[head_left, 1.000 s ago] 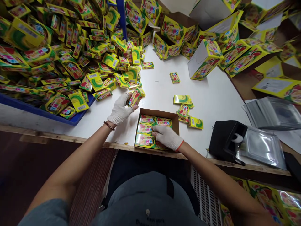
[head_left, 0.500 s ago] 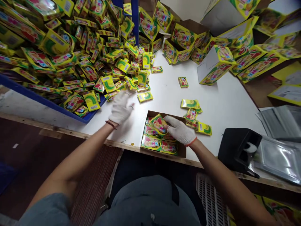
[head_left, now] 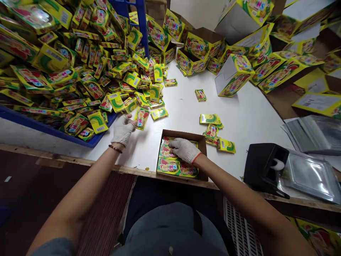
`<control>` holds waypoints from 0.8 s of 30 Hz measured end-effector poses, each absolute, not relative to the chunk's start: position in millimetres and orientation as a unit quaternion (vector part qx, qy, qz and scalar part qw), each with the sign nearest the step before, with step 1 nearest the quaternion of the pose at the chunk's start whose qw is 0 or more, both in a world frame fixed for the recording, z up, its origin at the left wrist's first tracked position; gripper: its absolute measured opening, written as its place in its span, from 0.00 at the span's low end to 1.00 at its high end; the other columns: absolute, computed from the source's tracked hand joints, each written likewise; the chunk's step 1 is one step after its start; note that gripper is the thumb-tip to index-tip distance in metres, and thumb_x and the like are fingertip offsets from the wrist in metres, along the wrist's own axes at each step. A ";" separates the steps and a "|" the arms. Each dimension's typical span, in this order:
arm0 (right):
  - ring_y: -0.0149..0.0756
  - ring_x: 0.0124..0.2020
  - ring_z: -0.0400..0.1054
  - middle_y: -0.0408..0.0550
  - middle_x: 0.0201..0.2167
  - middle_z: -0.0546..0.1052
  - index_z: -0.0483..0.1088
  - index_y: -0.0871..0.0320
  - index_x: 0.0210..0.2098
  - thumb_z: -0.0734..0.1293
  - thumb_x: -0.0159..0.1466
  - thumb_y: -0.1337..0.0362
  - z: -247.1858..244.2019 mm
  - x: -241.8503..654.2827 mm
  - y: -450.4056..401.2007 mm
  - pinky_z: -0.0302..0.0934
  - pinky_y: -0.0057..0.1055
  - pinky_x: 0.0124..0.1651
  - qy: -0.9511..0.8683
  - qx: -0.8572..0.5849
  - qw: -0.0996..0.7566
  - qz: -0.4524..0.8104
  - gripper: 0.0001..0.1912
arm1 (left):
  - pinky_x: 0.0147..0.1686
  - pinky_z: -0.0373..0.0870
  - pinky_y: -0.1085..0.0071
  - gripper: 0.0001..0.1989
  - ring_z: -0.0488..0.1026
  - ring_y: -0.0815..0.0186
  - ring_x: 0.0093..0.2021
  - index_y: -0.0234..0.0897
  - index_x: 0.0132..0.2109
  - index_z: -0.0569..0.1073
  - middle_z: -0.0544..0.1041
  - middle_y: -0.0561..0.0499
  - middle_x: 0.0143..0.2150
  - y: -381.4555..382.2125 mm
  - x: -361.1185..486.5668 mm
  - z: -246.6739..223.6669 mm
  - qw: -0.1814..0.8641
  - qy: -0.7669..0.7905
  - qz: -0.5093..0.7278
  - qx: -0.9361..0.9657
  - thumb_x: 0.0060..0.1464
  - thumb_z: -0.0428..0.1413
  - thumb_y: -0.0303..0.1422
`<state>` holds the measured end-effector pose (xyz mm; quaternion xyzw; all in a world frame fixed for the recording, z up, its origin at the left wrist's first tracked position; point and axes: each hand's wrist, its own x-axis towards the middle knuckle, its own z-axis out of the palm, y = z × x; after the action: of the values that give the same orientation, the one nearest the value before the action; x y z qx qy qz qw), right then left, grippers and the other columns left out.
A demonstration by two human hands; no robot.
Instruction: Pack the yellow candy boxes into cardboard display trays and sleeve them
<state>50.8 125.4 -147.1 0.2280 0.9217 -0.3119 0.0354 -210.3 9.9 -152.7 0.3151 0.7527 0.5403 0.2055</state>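
Observation:
My left hand (head_left: 123, 131), in a white knitted glove with bare fingertips, pinches a small yellow and green candy packet (head_left: 141, 118) marked TWINS beside the heaped pile. Lower down, an open cardboard box (head_left: 204, 156) stands at the table's front edge with rows of similar packets (head_left: 168, 166) lying face up inside. My right hand (head_left: 184, 149), gloved too, reaches into this box. Its fingers extend over the packets and rest on them; the palm hides part of the rows.
A blue crate (head_left: 98, 139) overflows with loose packets (head_left: 77, 124) at left. Several packets (head_left: 211, 132) lie right of the box, and one packet (head_left: 200, 95) farther back. Display cartons (head_left: 234, 76) line the back. A black tape dispenser (head_left: 265, 169) and clear plastic sheets (head_left: 311, 174) occupy the right.
My left hand has picked up a packet at the pile's edge. My right hand has lowered into the box, and the tilted packet it held no longer shows above the rows.

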 end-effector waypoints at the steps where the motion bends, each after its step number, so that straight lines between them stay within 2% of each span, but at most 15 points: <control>1: 0.36 0.41 0.69 0.48 0.39 0.75 0.76 0.58 0.39 0.66 0.65 0.66 -144.6 52.5 124.4 0.61 0.29 0.45 0.917 0.235 0.001 -0.323 0.06 | 0.35 0.72 0.66 0.22 0.69 0.69 0.33 0.33 0.49 0.66 0.72 0.53 0.34 11.0 -194.0 -150.8 0.232 0.734 0.559 0.307 0.55 0.59 0.45; 4: 0.38 0.43 0.70 0.48 0.41 0.77 0.73 0.58 0.47 0.64 0.66 0.63 -132.1 54.6 119.2 0.63 0.33 0.48 0.868 0.284 -0.120 -0.390 0.12 | 0.34 0.75 0.68 0.27 0.74 0.67 0.35 0.33 0.50 0.70 0.76 0.48 0.40 13.3 -140.6 -135.0 0.320 0.656 0.621 0.286 0.49 0.63 0.45; 6: 0.39 0.43 0.71 0.47 0.43 0.78 0.71 0.57 0.50 0.63 0.66 0.60 -121.9 53.6 117.6 0.65 0.35 0.47 0.827 0.301 -0.171 -0.443 0.15 | 0.37 0.76 0.67 0.24 0.75 0.65 0.38 0.33 0.48 0.72 0.78 0.48 0.40 14.4 -111.5 -121.0 0.354 0.625 0.619 0.318 0.47 0.64 0.43; 8: 0.40 0.42 0.71 0.48 0.43 0.78 0.70 0.57 0.51 0.62 0.65 0.60 -113.6 53.1 120.7 0.66 0.35 0.44 0.805 0.300 -0.199 -0.472 0.16 | 0.41 0.76 0.65 0.19 0.75 0.63 0.40 0.34 0.45 0.74 0.78 0.48 0.40 15.3 -95.0 -110.1 0.321 0.640 0.584 0.382 0.49 0.63 0.40; 10: 0.41 0.40 0.71 0.49 0.43 0.78 0.69 0.58 0.51 0.61 0.64 0.62 -109.9 55.3 128.0 0.66 0.35 0.43 0.805 0.304 -0.214 -0.462 0.17 | 0.45 0.75 0.63 0.15 0.75 0.63 0.42 0.34 0.45 0.75 0.78 0.47 0.42 16.1 -91.5 -105.0 0.241 0.674 0.551 0.430 0.54 0.59 0.39; 14: 0.41 0.35 0.69 0.49 0.39 0.77 0.67 0.58 0.52 0.61 0.62 0.67 -115.9 63.7 142.3 0.63 0.35 0.41 0.867 0.318 -0.153 -0.352 0.19 | 0.46 0.74 0.64 0.14 0.74 0.64 0.44 0.35 0.51 0.73 0.76 0.46 0.44 16.1 -100.6 -106.4 0.082 0.707 0.516 0.477 0.61 0.53 0.37; 16: 0.41 0.38 0.68 0.50 0.40 0.77 0.68 0.57 0.50 0.60 0.61 0.70 -121.0 65.1 145.0 0.62 0.34 0.43 0.901 0.309 -0.105 -0.287 0.17 | 0.47 0.74 0.64 0.12 0.74 0.64 0.45 0.36 0.50 0.73 0.75 0.46 0.46 16.6 -101.1 -108.5 0.030 0.696 0.493 0.521 0.62 0.52 0.35; 21: 0.42 0.44 0.67 0.53 0.43 0.76 0.70 0.58 0.46 0.58 0.63 0.74 -120.7 63.0 144.8 0.59 0.32 0.44 0.936 0.307 -0.033 -0.167 0.15 | 0.50 0.72 0.63 0.10 0.73 0.61 0.49 0.36 0.45 0.75 0.76 0.44 0.46 24.4 -86.7 -111.1 -0.016 0.648 0.399 0.649 0.62 0.50 0.30; 24: 0.43 0.44 0.67 0.55 0.43 0.75 0.70 0.59 0.47 0.58 0.65 0.74 -114.2 65.8 143.5 0.58 0.33 0.44 0.943 0.312 -0.024 -0.115 0.15 | 0.53 0.70 0.59 0.13 0.71 0.58 0.52 0.35 0.49 0.74 0.76 0.43 0.50 30.4 -82.4 -109.7 -0.023 0.660 0.316 0.681 0.61 0.49 0.28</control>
<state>65.8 143.5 -114.2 0.3116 0.9430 -0.1145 -0.0235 -82.4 30.4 -109.7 0.6808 0.6604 0.3161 -0.0225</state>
